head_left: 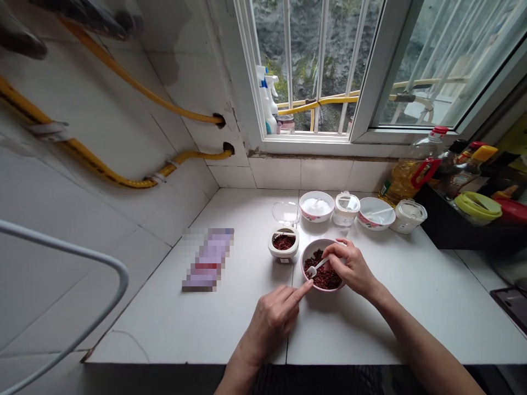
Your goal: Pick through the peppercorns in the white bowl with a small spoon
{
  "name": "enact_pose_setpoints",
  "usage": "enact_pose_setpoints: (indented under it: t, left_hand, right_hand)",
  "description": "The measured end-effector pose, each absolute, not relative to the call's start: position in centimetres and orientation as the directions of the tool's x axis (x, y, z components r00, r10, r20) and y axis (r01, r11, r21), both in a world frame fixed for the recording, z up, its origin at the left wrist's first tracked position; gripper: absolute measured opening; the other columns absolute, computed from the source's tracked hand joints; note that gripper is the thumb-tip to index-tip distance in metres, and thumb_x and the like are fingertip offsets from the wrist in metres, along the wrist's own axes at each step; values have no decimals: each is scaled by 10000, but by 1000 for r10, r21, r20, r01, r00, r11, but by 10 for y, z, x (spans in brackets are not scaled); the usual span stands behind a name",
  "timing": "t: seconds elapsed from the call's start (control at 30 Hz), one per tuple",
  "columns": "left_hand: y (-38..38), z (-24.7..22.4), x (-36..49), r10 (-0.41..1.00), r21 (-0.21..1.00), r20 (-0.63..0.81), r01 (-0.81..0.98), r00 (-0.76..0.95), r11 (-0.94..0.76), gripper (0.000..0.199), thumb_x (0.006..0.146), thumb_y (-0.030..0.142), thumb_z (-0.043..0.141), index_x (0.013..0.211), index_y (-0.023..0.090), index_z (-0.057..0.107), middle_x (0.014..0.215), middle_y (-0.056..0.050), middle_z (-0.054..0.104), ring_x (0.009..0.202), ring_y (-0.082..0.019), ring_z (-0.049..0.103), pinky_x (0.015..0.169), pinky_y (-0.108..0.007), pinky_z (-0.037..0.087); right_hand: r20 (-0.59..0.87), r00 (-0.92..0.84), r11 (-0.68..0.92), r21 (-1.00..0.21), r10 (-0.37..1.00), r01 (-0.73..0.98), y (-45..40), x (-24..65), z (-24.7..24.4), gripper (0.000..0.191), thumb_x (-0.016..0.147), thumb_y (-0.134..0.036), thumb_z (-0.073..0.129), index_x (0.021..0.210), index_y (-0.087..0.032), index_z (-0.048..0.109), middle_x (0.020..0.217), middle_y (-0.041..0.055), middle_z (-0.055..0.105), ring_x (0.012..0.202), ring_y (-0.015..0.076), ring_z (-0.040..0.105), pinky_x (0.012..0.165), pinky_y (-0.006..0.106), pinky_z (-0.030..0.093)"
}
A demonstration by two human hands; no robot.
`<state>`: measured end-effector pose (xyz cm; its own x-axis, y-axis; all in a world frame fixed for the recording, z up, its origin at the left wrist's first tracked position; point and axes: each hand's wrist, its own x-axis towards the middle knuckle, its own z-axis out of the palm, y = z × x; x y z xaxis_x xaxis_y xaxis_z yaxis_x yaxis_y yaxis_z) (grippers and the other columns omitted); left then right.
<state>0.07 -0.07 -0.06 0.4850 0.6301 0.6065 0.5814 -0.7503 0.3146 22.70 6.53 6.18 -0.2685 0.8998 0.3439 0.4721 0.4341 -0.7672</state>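
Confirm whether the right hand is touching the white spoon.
Touching. The head view shows the fingers of the right hand holding the handle of the white spoon, its scoop end at the dark red flakes inside the bowl.

1. Left forearm (244,356) rises from the near edge, slanting far and right.
2. Left hand (275,311), back up: index finger (302,291) extended far and right, other fingers curled.
3. Right forearm (420,329) comes from the near right, slanting far and left.
4. Right hand (352,264) points left, bent fingers pinched.
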Motion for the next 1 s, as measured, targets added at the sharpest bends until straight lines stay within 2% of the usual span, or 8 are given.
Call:
enact_pose_setpoints:
  t: [0.1, 0.17, 0.23, 0.5, 0.83, 1.0]
  left_hand:
    - [0, -2, 0, 625, 311, 614, 579, 483, -753, 590, 965, 1, 420, 1522, 192, 455, 828, -34, 686, 666, -168, 588, 595, -250, 494]
    - [0, -2, 0, 618, 309, 618, 573, 486, -759, 583, 970, 2, 422, 1521, 190, 456, 838, -34, 691, 663, -165, 584, 593, -248, 487]
    - [1, -3, 0, 616, 313, 623, 568, 481, -761, 566, 977, 11, 430, 1512, 192, 465, 828, -28, 685, 659, -164, 580, 587, -247, 478]
    - [2, -4, 0, 630, 333, 620, 570, 468, -751, 536, 997, 38, 432, 1506, 198, 482, 810, -25, 671, 674, -151, 599, 608, -233, 492]
    - [4, -3, -1, 632, 347, 626, 563, 456, -750, 500, 1005, 68, 439, 1477, 197, 536, 764, -22, 666, 635, -130, 611, 612, -209, 515]
    - [5, -5, 0, 623, 352, 638, 549, 452, -758, 488, 1003, 74, 449, 1465, 195, 547, 806, -37, 699, 688, -134, 655, 658, -219, 543]
  right_hand:
    - [265, -146, 301, -881, 953, 366, 68, 233, 66, 159, 832, -247, 524, 761, -229, 666, 594, -3, 715, 631, 195, 669, 878, 416, 539]
    - [195, -96, 213, -944, 976, 253, 70, 238, 70, 148, 815, -295, 557, 780, -211, 674, 586, 8, 715, 602, 199, 679, 730, 359, 559]
    - [151, -83, 163, -973, 985, 160, 71, 240, 72, 156, 788, -330, 592, 779, -200, 677, 582, 13, 716, 587, 197, 681, 674, 335, 556]
    - [95, -81, 98, -994, 992, 43, 75, 238, 71, 180, 745, -365, 631, 752, -193, 684, 557, 2, 701, 576, 178, 656, 703, 338, 551]
    - [140, -43, 142, -988, 989, 59, 81, 238, 64, 174, 722, -363, 620, 742, -202, 681, 552, -2, 701, 566, 182, 673, 665, 330, 559]
    - [147, -41, 150, -986, 988, 71, 81, 236, 63, 141, 725, -320, 605, 738, -201, 681, 560, 3, 709, 575, 183, 684, 651, 317, 564]
